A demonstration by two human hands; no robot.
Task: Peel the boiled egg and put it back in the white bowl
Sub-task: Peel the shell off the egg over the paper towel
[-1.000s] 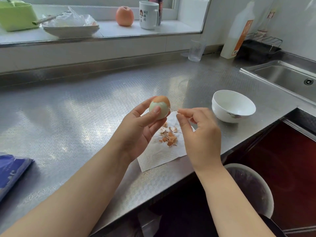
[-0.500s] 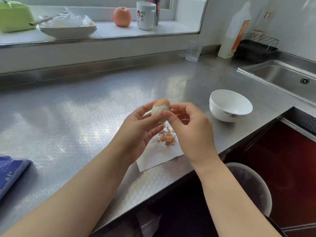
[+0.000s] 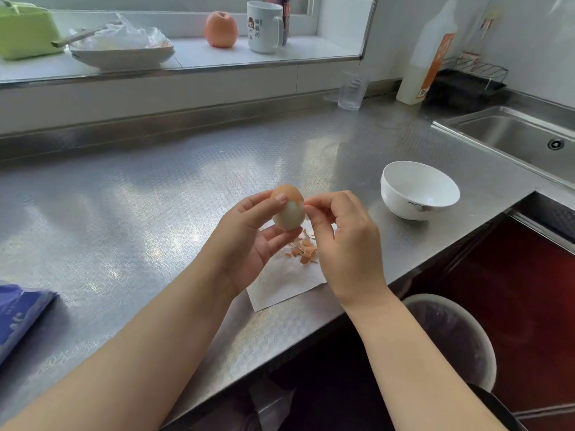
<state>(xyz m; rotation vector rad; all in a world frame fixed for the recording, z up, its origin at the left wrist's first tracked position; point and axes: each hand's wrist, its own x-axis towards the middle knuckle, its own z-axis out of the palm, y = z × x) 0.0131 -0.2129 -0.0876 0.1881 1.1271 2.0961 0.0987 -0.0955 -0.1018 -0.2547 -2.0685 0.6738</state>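
Note:
My left hand [image 3: 249,234] holds the boiled egg [image 3: 288,209] upright between thumb and fingers, above a white paper towel [image 3: 280,284]. The egg's lower part is bare and pale; brown shell still covers its top. My right hand [image 3: 345,244] is at the egg's right side, thumb and forefinger pinching at the shell edge. Brown shell pieces [image 3: 306,251] lie on the towel under the hands. The white bowl [image 3: 418,189] stands empty on the steel counter to the right.
A sink [image 3: 529,141] is at the far right, a clear glass [image 3: 351,90] and a white bottle [image 3: 426,54] at the back. A lined bin [image 3: 451,337] stands below the counter edge. A blue packet [image 3: 18,312] lies at the left edge.
My right hand moved from apart back to the egg and now pinches at its shell edge. The left hand turned the egg slightly, keeping its hold.

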